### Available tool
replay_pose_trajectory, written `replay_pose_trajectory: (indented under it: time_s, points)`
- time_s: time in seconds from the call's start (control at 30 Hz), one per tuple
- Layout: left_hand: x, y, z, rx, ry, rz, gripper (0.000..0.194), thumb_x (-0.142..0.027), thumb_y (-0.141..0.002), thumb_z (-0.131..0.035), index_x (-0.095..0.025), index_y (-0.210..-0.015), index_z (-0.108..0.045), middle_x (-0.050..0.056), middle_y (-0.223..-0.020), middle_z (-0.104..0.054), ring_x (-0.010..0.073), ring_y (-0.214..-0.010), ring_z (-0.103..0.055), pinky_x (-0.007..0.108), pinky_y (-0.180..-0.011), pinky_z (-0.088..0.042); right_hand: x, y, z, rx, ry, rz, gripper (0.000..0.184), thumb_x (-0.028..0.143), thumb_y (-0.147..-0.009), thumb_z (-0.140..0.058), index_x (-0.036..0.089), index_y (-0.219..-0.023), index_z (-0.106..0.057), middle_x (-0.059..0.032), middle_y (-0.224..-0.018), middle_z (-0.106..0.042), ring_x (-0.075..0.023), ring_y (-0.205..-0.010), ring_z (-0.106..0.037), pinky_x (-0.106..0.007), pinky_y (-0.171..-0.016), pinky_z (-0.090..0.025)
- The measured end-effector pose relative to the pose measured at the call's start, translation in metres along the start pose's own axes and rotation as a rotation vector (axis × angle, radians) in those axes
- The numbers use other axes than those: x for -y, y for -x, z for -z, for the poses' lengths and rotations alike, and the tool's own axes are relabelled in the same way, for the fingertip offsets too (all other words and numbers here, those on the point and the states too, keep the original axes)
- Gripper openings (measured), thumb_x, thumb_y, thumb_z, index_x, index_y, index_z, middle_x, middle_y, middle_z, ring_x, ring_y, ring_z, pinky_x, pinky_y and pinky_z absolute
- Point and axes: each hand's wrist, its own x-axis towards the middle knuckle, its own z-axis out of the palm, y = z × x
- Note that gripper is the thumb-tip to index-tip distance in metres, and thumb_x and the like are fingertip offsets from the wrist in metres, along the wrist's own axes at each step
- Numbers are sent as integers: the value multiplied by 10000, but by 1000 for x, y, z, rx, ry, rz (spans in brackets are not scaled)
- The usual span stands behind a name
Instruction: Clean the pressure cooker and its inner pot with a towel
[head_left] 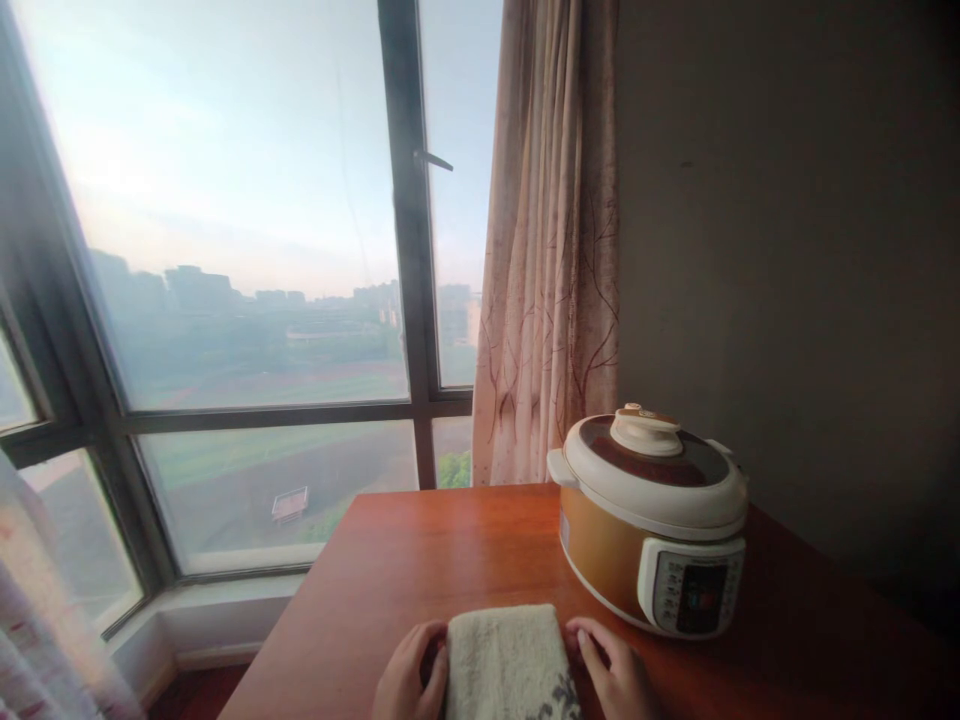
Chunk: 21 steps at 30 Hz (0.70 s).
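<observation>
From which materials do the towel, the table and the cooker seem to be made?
Towel: probably cotton terry, matt; its surface looks fuzzy.
Table: wood or veneer, apparently varnished; its reddish surface has a sheen.
Cooker: the white rim looks like smooth, evenly coloured plastic; the golden body, faintly shiny, could be coated metal or plastic.

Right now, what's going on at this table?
A person has both bare hands at a folded pale towel on the wooden table: left hand by its left edge, right hand by its right. The towel lies flat, a dark pattern showing near one corner; whether either hand grips it isn't clear. An electric pressure cooker stands beyond the right hand, lid on.
</observation>
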Motion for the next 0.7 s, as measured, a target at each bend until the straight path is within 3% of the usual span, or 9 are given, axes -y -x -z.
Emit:
replay_pose_trajectory:
  time_s: [0.7]
  points:
    - [1, 0, 1, 4, -1, -8, 267, -368, -889, -516, -194, -966, -704, 128, -1035, -761, 244, -924, -722, 336, -838, -568, 4, 1, 1, -6, 10, 42, 556, 647, -898, -483, 183, -900, -791, -146, -967, -784, -295, -919, -745, -334, -820, -580]
